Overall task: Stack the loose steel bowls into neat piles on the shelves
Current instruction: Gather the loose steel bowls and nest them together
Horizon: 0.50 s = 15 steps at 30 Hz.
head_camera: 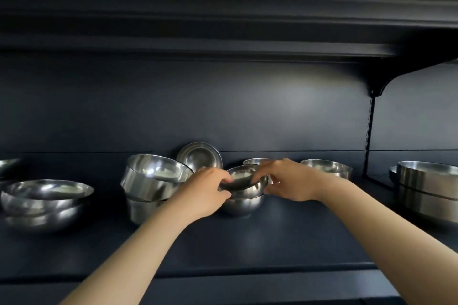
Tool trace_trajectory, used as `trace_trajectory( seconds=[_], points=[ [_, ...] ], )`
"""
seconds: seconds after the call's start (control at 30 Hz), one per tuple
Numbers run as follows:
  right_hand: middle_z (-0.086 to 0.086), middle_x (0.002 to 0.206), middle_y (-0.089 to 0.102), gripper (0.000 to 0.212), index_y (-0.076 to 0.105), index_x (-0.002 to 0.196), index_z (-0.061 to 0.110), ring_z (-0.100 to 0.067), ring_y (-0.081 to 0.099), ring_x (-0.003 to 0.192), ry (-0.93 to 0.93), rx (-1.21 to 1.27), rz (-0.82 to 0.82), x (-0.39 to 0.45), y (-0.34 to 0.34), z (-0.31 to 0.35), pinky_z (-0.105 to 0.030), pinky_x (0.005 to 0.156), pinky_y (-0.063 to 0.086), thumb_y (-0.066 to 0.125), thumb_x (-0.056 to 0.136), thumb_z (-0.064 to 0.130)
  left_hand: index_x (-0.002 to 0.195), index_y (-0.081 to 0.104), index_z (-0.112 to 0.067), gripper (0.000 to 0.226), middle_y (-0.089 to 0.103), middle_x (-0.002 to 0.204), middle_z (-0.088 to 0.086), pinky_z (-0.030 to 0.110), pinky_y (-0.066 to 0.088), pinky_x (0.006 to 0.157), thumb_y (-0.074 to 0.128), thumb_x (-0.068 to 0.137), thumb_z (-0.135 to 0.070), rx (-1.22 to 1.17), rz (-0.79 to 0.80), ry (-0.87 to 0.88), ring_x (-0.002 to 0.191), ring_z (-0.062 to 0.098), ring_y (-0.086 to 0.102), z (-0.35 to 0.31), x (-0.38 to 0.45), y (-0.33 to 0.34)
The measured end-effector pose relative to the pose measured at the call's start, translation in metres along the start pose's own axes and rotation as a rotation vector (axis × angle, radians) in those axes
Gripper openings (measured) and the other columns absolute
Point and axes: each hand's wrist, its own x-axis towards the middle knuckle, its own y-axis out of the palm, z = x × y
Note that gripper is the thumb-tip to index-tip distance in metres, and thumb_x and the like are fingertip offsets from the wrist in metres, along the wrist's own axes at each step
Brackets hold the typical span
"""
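Observation:
A small steel bowl (244, 181) sits tilted in the mouth of another small bowl (241, 204) at the middle of the dark shelf (247, 250). My left hand (207, 190) grips its left rim and my right hand (287, 181) grips its right rim. To the left stands a pile of two taller bowls (151, 183), the top one tilted. A pile of wide bowls (44, 203) rests further left. One bowl (199, 157) leans on edge against the back wall.
More bowls stand behind my right hand, one (327, 167) at the right and one (255, 161) partly hidden. A large stack (428, 188) fills the neighbouring bay past the shelf bracket (369, 131). An upper shelf (223, 39) overhangs.

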Motion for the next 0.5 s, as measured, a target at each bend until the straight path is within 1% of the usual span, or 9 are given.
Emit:
trace_trajectory(
  seconds=[0.03, 0.1, 0.17, 0.2, 0.27, 0.3, 0.37, 0.4, 0.5],
  points=[
    [0.009, 0.113, 0.058, 0.027, 0.064, 0.114, 0.022, 0.007, 0.040, 0.073, 0.016, -0.001, 0.007, 0.001, 0.003, 0.001, -0.006, 0.065, 0.030, 0.057, 0.089, 0.016, 0.117, 0.062, -0.027, 0.030, 0.060, 0.106, -0.009, 0.019, 0.036, 0.081, 0.061, 0.087, -0.024, -0.011, -0.008, 0.006, 0.094, 0.006, 0.049, 0.002, 0.000, 0.003],
    [0.005, 0.102, 0.061, 0.021, 0.067, 0.106, 0.018, -0.002, 0.048, 0.076, 0.049, 0.024, 0.015, 0.004, 0.009, 0.004, -0.012, 0.067, 0.033, 0.057, 0.089, 0.015, 0.121, 0.060, -0.024, 0.033, 0.059, 0.118, -0.007, 0.018, 0.036, 0.084, 0.061, 0.088, -0.024, -0.028, -0.008, 0.017, 0.097, 0.008, 0.052, 0.004, 0.001, 0.007],
    [0.003, 0.091, 0.061, 0.015, 0.068, 0.099, 0.014, -0.012, 0.054, 0.080, 0.078, 0.069, -0.014, 0.005, 0.013, 0.007, -0.018, 0.068, 0.037, 0.059, 0.088, 0.014, 0.119, 0.061, -0.022, 0.031, 0.058, 0.119, -0.005, 0.020, 0.038, 0.086, 0.061, 0.088, -0.023, -0.018, 0.021, 0.033, 0.105, 0.014, 0.055, 0.003, 0.003, 0.007],
    [0.001, 0.088, 0.062, 0.012, 0.068, 0.096, 0.014, -0.015, 0.055, 0.081, 0.085, 0.102, -0.042, 0.006, 0.015, 0.007, -0.020, 0.067, 0.039, 0.061, 0.087, 0.014, 0.113, 0.064, -0.020, 0.026, 0.060, 0.115, -0.005, 0.022, 0.040, 0.085, 0.060, 0.087, -0.021, -0.006, 0.031, 0.050, 0.103, 0.015, 0.055, 0.002, 0.004, 0.006],
    [-0.002, 0.084, 0.064, 0.005, 0.067, 0.087, 0.015, -0.015, 0.057, 0.079, 0.084, 0.164, -0.086, 0.006, 0.018, 0.006, -0.021, 0.068, 0.041, 0.064, 0.085, 0.016, 0.104, 0.067, -0.017, 0.019, 0.062, 0.105, -0.002, 0.025, 0.041, 0.076, 0.060, 0.086, -0.018, 0.012, 0.029, 0.082, 0.090, 0.014, 0.055, 0.002, 0.009, 0.001],
    [-0.001, 0.081, 0.064, 0.003, 0.066, 0.084, 0.016, -0.013, 0.056, 0.076, 0.081, 0.181, -0.096, 0.006, 0.020, 0.005, -0.020, 0.067, 0.041, 0.064, 0.085, 0.018, 0.105, 0.067, -0.017, 0.020, 0.060, 0.102, -0.003, 0.024, 0.039, 0.073, 0.060, 0.087, -0.017, 0.011, 0.034, 0.089, 0.087, 0.012, 0.052, 0.002, 0.012, -0.001],
    [0.005, 0.075, 0.060, 0.004, 0.065, 0.081, 0.020, -0.009, 0.052, 0.070, 0.082, 0.191, -0.109, 0.006, 0.024, 0.003, -0.017, 0.065, 0.040, 0.065, 0.085, 0.020, 0.106, 0.067, -0.018, 0.020, 0.054, 0.096, -0.006, 0.022, 0.035, 0.072, 0.061, 0.087, -0.018, 0.021, 0.068, 0.098, 0.086, 0.010, 0.048, 0.004, 0.016, -0.005],
    [0.008, 0.072, 0.059, 0.004, 0.064, 0.081, 0.023, -0.007, 0.051, 0.069, 0.086, 0.194, -0.114, 0.006, 0.026, 0.002, -0.018, 0.065, 0.040, 0.065, 0.085, 0.021, 0.103, 0.068, -0.018, 0.018, 0.052, 0.092, -0.008, 0.022, 0.035, 0.069, 0.061, 0.086, -0.018, 0.035, 0.094, 0.107, 0.086, 0.010, 0.048, 0.004, 0.018, -0.006],
    [0.013, 0.071, 0.057, 0.009, 0.062, 0.080, 0.027, -0.007, 0.052, 0.069, 0.074, 0.209, -0.133, 0.006, 0.032, 0.001, -0.020, 0.066, 0.042, 0.065, 0.085, 0.021, 0.082, 0.066, -0.017, 0.003, 0.049, 0.076, -0.009, 0.021, 0.034, 0.056, 0.064, 0.084, -0.018, 0.065, 0.158, 0.127, 0.074, 0.011, 0.050, 0.007, 0.022, -0.004]
  ],
)
